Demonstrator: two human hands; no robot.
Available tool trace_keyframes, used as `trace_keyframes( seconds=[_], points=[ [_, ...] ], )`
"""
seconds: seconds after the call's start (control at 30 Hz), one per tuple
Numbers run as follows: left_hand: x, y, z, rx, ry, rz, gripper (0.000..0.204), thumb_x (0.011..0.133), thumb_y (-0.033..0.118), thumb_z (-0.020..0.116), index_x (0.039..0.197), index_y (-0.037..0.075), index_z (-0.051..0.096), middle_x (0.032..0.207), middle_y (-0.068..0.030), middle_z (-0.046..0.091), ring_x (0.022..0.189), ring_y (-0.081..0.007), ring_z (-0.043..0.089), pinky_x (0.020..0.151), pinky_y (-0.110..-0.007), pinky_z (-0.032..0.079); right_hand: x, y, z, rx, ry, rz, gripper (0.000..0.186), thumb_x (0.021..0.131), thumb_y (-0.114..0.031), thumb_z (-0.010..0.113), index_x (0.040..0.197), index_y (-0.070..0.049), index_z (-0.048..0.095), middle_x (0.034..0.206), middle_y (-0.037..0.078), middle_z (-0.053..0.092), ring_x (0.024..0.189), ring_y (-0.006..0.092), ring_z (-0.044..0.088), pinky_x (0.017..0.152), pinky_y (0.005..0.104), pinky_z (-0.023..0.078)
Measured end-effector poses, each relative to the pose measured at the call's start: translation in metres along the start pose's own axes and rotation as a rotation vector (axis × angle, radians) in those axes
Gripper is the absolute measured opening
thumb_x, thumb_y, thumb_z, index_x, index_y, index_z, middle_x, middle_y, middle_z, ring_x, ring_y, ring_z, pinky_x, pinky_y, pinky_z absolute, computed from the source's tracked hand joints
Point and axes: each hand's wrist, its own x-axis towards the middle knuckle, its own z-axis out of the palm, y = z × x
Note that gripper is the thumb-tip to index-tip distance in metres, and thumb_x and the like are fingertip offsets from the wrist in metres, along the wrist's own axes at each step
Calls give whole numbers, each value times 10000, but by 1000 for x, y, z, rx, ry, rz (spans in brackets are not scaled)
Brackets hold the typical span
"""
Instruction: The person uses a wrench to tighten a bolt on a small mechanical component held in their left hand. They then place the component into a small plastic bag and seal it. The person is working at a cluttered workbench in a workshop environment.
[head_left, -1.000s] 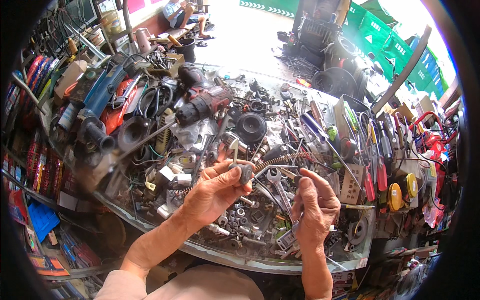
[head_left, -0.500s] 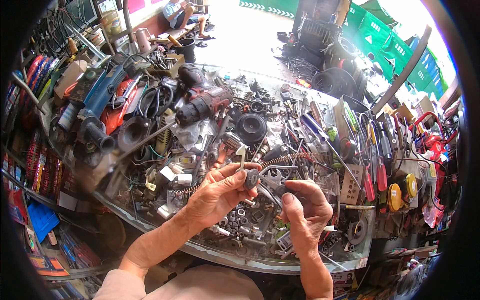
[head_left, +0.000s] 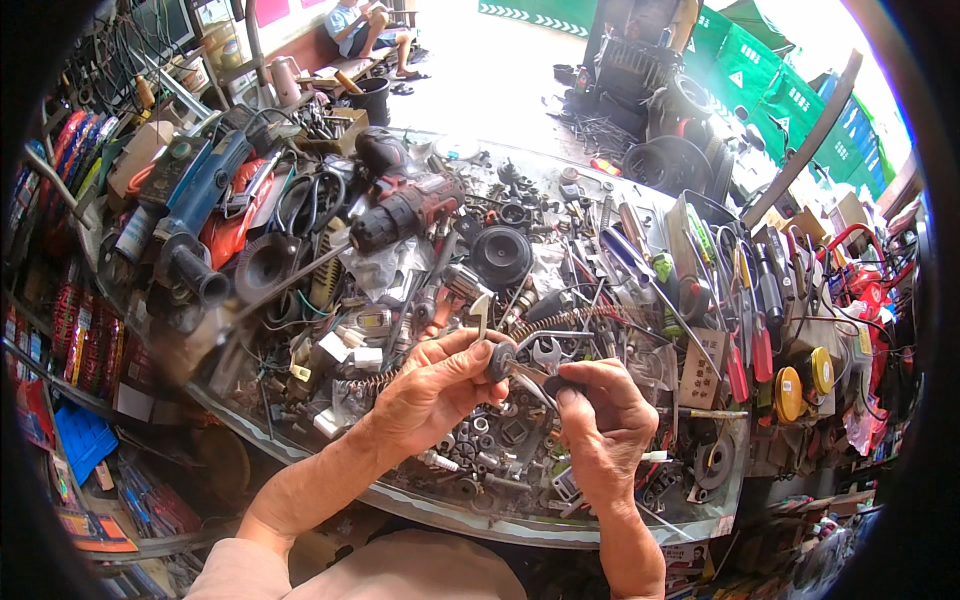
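A small round dark disc (head_left: pixel 500 362) is pinched between the thumb and fingers of my left hand (head_left: pixel 438 385). A pale hooked piece (head_left: pixel 483 312) stands up just behind it, by the same fingertips. My right hand (head_left: pixel 608 420) is closed on a slim metal tool (head_left: pixel 535 385) with a dark grip; its exact kind is hard to make out. The tool's narrow tip meets the face of the disc or lies right in front of it. Under both hands, loose nuts and bolts (head_left: pixel 483 440) cover the glass-topped table (head_left: pixel 440 507). An open-ended spanner (head_left: pixel 547 355) lies just beyond.
A cordless drill (head_left: pixel 408 212) and a blue angle grinder (head_left: pixel 205 185) lie at the left. A round black part (head_left: pixel 502 256) and a long spring (head_left: pixel 580 318) sit farther off. Pliers and screwdrivers (head_left: pixel 762 345) stand at the right. A seated person (head_left: pixel 365 30) is in the background.
My right hand has shifted slightly left, bringing the tool's tip up to the disc. The disc has turned a little in my left fingers.
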Motion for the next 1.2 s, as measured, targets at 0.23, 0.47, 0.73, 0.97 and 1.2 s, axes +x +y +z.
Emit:
trace_keyframes(
  seconds=[0.23,0.47,0.73,0.97,1.2],
  points=[
    [0,0,1,-18,-13,-10,243,929,176,576,1078,-14,597,836,-70,635,768,-158,622,720,-274,514,0,-1,-2,42,18,42,198,784,107,581,964,45,636,905,19,545,733,32,538,625,163,418],
    [-1,0,-2,24,-13,-22,249,924,158,582,1093,-25,595,877,-81,645,778,-148,613,726,-271,513,-2,4,0,-14,-24,-50,201,771,102,603,959,41,640,899,21,555,709,31,542,601,157,422],
    [-1,-1,-3,74,-8,27,258,913,150,595,1116,-8,584,919,-87,649,784,-175,629,713,-279,517,-2,3,1,-41,-26,-42,215,783,68,635,992,20,646,919,30,562,719,35,552,608,164,440],
    [-2,1,5,254,-11,16,257,914,159,604,1111,-5,584,898,-91,658,790,-146,636,711,-251,501,-3,6,-3,-100,-49,-128,213,819,27,648,1032,20,640,965,47,564,725,45,545,608,170,436],
    [-2,-2,0,156,-23,51,270,905,141,614,1128,-6,573,941,-98,665,799,-154,648,709,-244,503,-2,-1,3,16,-7,98,215,864,-38,641,1068,27,617,891,29,590,682,29,528,556,167,411]
  ],
)
